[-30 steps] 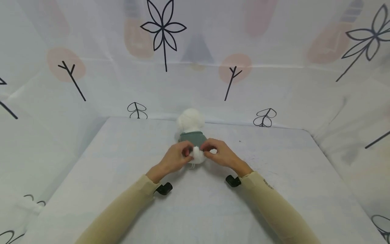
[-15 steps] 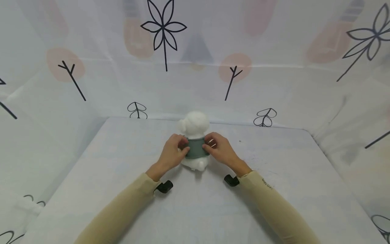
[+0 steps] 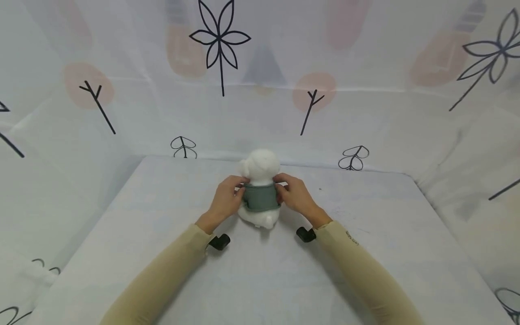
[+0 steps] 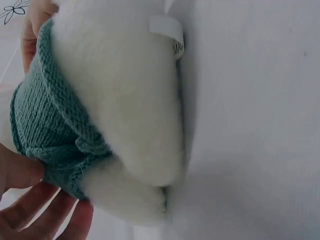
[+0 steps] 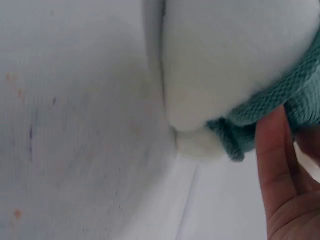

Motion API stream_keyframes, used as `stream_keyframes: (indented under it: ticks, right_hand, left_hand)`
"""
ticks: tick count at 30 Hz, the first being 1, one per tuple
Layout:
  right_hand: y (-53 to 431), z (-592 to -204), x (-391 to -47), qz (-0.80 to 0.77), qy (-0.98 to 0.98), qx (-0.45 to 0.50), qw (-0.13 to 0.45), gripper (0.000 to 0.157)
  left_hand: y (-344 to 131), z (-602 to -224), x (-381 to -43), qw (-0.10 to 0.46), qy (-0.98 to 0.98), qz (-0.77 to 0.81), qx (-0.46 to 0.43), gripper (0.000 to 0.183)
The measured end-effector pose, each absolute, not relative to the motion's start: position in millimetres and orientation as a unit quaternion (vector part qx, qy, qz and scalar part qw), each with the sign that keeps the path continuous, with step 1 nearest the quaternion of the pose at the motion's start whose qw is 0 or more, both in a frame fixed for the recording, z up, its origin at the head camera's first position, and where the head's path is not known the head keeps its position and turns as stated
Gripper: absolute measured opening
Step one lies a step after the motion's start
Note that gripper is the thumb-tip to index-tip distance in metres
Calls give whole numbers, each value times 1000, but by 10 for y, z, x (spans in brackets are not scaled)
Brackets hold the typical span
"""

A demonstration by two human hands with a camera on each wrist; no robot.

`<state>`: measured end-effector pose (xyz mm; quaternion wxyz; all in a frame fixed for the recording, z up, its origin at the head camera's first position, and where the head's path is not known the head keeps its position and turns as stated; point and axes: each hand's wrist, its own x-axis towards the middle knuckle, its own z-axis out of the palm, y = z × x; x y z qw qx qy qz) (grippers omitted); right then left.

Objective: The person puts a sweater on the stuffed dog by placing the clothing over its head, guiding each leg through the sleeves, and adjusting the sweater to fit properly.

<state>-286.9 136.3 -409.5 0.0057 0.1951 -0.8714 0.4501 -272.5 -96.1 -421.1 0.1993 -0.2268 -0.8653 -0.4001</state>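
Observation:
A white plush toy [image 3: 260, 219] sits upright with its back and small tail toward me, dressed in a green knitted sweater [image 3: 261, 197]. My left hand [image 3: 226, 195] pinches the sweater at the toy's left side; the left wrist view has the thumb [image 4: 22, 172] on the knit and the fingers beneath. On the other side my right hand [image 3: 297, 194] holds the sweater, one finger [image 5: 274, 155] reaching up against its lower edge in the right wrist view. A white label [image 4: 167, 30] sticks out near the toy's base. The toy's front is hidden.
The toy rests on a table with a pale cloth [image 3: 260, 280], near its far edge. Behind it hangs a white sheet [image 3: 260, 117] printed with plants and pale shapes. Black wrist cameras [image 3: 220, 242] sit under both sleeves [image 3: 162, 275].
The toy has tipped from leaning forward to sitting upright, and the sweater now lies down over its back. Both hands have moved from near the tail up and outward to the sweater's sides.

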Motion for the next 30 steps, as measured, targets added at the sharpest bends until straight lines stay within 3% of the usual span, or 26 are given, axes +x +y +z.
stream_keyframes:
  ticks: [3, 8, 11, 16, 22, 30]
  right_hand:
    - [1380, -4116, -2903, 432, -872, 227, 36, 17]
    - [1416, -4159, -2939, 366, -858, 322, 162, 9]
    - [1436, -4163, -2938, 360, -845, 342, 200, 12]
    - [1458, -4131, -2911, 393, -836, 339, 179, 24]
    - [1460, -4126, -2883, 407, -832, 349, 145, 15]
    - [1485, -4055, -2856, 387, -835, 357, 160, 13]
  left_hand:
    - [-969, -4210, -2755, 234, -862, -367, -261, 19]
    - [-983, -4174, -2792, 359, -838, -237, -337, 7]
    - [-987, -4114, -2796, 403, -816, -193, -367, 4]
    - [-997, -4006, -2778, 368, -806, -219, -409, 6]
    - [-983, -3996, -2734, 325, -812, -301, -381, 11]
    - [-952, -3975, -2709, 305, -792, -379, -368, 11]
